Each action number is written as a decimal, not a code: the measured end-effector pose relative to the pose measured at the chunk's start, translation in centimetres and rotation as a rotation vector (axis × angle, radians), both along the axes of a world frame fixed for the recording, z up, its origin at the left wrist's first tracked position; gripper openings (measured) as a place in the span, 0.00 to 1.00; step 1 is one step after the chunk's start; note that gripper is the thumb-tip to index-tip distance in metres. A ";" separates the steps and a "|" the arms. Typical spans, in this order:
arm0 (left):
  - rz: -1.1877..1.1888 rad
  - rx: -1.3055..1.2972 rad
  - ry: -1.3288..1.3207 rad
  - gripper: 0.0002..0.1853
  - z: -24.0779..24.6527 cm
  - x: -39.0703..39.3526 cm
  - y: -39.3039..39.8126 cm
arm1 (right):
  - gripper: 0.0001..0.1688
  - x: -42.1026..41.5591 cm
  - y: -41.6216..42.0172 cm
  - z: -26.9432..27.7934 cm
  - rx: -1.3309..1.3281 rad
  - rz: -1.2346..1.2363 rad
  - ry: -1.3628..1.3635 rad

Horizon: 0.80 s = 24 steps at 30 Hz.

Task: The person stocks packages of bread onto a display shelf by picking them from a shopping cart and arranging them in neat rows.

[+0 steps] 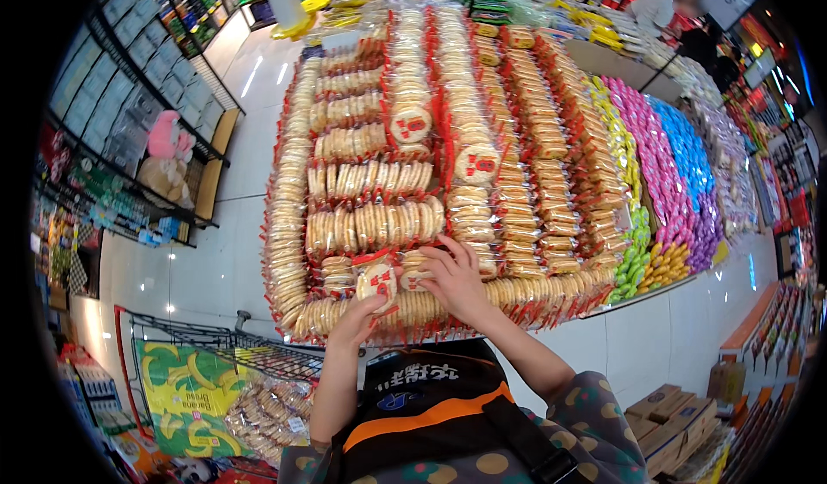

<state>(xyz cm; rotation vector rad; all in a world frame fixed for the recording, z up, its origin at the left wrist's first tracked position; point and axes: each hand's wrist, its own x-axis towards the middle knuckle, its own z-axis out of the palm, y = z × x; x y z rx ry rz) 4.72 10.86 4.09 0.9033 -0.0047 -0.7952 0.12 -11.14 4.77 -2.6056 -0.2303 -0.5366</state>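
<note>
My left hand (pixel 356 316) grips a round cracker in clear wrap with red printing (pixel 376 285), thumb across its lower part, near the front left of the display. Just right of it, the fingers of my right hand (pixel 454 276) rest on another wrapped cracker (pixel 413 269), lying printed face up; whether they grip it cannot be told. Around both hands stand rows of wrapped crackers on edge, with red wrapper ends. A row (pixel 371 222) lies beyond my hands, and a front border row (pixel 549 292) runs beneath them. Two crackers lie face up farther back, one of them on a long row (pixel 477 164).
A shopping cart (pixel 226 338) at the lower left holds a banana-print carton (pixel 187 397) and a bag of wrapped snacks (pixel 274 413). Bright wrapped sweets (pixel 652 154) fill the right side. Cardboard boxes (pixel 675 422) are at the lower right; a person (pixel 652 12) stands far back.
</note>
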 end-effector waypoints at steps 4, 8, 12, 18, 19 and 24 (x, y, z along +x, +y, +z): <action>-0.032 0.010 0.036 0.33 -0.4 0.3 -0.3 | 0.19 -0.4 -0.2 -0.2 0.038 0.014 0.023; 0.027 -0.043 -0.016 0.34 -0.2 0.2 0.5 | 0.21 -0.3 -0.5 0.5 0.062 0.019 0.034; 0.115 -0.170 0.021 0.33 -0.3 -0.4 2.2 | 0.23 -0.1 -0.5 2.3 0.102 -0.012 -0.003; -0.011 0.087 -0.014 0.22 0.0 -1.7 3.4 | 0.28 -0.1 2.8 5.0 0.450 0.184 0.117; -0.088 0.269 -0.117 0.22 0.4 -2.2 3.6 | 0.28 -0.7 4.2 5.2 0.623 0.189 0.249; 0.036 0.226 -0.607 0.30 2.1 -6.3 6.6 | 0.17 -1.4 8.8 5.2 1.179 0.165 0.682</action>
